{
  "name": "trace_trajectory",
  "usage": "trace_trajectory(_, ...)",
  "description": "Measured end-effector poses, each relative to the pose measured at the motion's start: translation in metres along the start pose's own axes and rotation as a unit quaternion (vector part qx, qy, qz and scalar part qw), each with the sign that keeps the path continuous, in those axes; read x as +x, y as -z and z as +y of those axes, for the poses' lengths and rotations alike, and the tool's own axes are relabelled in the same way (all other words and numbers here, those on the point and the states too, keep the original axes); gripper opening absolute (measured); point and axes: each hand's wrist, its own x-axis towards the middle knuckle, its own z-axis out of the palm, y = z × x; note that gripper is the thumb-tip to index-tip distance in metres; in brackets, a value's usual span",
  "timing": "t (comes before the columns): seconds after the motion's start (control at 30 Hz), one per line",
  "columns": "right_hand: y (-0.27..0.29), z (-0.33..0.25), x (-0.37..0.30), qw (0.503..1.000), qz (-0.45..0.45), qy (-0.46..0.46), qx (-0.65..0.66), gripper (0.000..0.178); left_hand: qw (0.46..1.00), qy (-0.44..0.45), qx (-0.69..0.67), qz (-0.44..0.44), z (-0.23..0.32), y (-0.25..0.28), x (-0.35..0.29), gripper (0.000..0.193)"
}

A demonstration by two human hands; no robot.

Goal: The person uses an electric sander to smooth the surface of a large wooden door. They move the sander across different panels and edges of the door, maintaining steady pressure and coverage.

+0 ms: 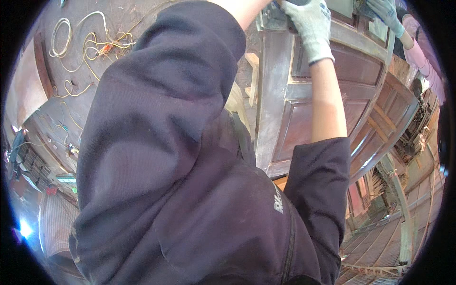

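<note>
Door (304, 123), dark reddish-brown wood with recessed panels, lies flat on a support; long axis runs from the person's body away toward the top of view, far end at upper right. Surface looks dusty and dull, greyer along the left stile. Right hand (311, 26) in a grey knit glove sits at the door's far end, wrapped over a dark tool (273, 16) that is mostly cut off by the frame edge. Left hand is out of sight; only the left sleeve (161, 109) fills the middle. Another person's gloved hand (384, 14) rests at the door's top right corner. Yellow cables (90, 45) lie on the floor, well apart to the left.
</note>
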Motion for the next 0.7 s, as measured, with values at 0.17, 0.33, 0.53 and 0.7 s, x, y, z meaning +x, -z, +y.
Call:
trace_trajectory(0.17, -0.006, 0.042, -0.088, 0.999, 0.022, 0.014, 0.024, 0.097, 0.994, 0.039, -0.081, -0.068, -0.030, -0.007, -0.082, 0.045)
trace_trajectory(0.33, 0.033, 0.059, -0.226, 0.992, -0.039, -0.119, -0.031, 0.105, 0.998, 0.056, 0.030, 0.030, -0.087, -0.016, -0.233, 0.056)
trace_trajectory(0.53, 0.053, 0.092, -0.340, 0.965, -0.071, -0.231, 0.104, 0.109, 0.979, 0.178, 0.094, -0.020, -0.132, -0.023, -0.364, 0.084)
trace_trajectory(0.7, 0.024, 0.125, -0.371, 0.972, -0.013, -0.193, 0.137, 0.104, 0.973, 0.190, 0.115, -0.064, -0.111, -0.011, -0.370, 0.096)
